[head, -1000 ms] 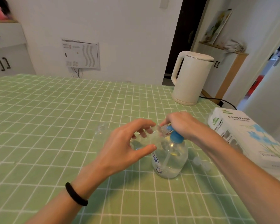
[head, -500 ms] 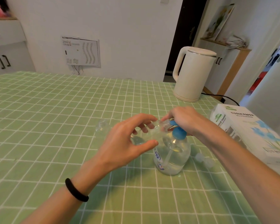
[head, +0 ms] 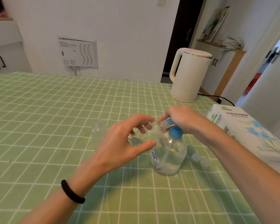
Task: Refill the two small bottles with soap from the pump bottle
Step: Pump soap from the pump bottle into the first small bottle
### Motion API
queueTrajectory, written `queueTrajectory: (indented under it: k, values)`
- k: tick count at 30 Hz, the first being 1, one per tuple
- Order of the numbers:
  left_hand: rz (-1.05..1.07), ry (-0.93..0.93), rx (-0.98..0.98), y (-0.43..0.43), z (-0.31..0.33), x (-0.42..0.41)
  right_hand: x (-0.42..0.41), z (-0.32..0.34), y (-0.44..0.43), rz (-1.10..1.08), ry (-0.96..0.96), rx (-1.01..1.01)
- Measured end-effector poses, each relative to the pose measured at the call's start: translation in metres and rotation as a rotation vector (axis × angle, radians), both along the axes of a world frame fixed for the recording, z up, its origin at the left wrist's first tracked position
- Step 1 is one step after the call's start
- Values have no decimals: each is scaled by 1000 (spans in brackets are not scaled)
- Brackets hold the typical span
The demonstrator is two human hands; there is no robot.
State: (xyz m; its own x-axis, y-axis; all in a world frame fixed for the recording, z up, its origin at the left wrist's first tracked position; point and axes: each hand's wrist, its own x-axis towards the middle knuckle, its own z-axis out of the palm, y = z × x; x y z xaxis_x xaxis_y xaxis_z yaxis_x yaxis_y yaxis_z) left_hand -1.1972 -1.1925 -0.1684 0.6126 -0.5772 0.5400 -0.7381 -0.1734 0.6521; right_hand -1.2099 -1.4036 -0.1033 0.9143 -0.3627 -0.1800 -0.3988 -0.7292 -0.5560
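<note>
Fingers of your left hand [head: 120, 143] pinch 1 small bottle [head: 152, 131] tilted at the pump bottle [head: 170, 156] spout; your right hand [head: 184, 118] fingers curl over the pump

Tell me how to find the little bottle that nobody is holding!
Start at the pump bottle with the blue top, in the middle of the green checked tablecloth. Look left past the left hand: the small clear bottle sits alone there. Unlike the held small bottle at the pump, no hand touches it.
</note>
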Motion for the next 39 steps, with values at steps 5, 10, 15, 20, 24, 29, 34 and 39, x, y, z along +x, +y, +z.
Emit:
queueTrajectory:
  k: [5, 10, 15, 20, 24, 29, 34, 39]
  values:
    - [1, 0, 10, 0, 0, 1, -1, -7, 2, -67, 29, 54]
    - [-4, 3, 8, 0, 1, 0, -4, -1, 3, -63, 13, 87]
    - [-10, -3, 11, 1, 1, 1, -1, 1, 1, -16, -7, 81]
    - [-10, 5, 20, 0, 0, 2, -2, -8, 3, -20, 21, 6]
    - [-11, 9, 25, 1, 1, 1, -4, -7, 2, -9, 5, 21]
    - [-12, 7, 17, 2, 1, 1, -6, 8, 5, 47, 29, -64]
    - [-11, 1, 17, 0, 1, 2, -8, 0, 7, 1, -32, 0]
    - [-16, -4, 13, 1, 1, 0, -6, -2, 8, -23, -7, 32]
